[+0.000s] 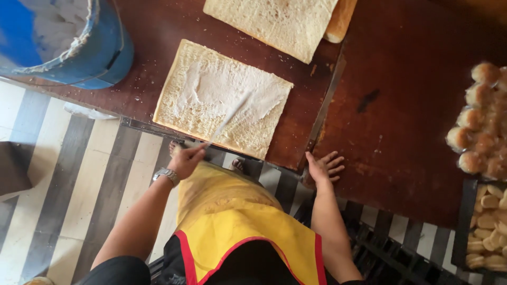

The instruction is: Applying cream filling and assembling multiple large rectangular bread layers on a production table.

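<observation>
A large flat square of sponge cake [222, 97] lies on the dark brown table [401, 100], its middle covered with white cream. My left hand [186, 159], with a wristwatch, grips a long thin spreading knife [228, 118] whose blade lies across the creamed cake, blurred. My right hand [323, 167] rests flat and open on the table's front edge, to the right of the cake, holding nothing.
A blue bucket [68, 39] of white cream stands at the table's far left. A second cake sheet [274, 24] lies at the back. Small round buns [478, 126] and a dark tray of pastries [488, 227] sit at the right. Below is a striped floor.
</observation>
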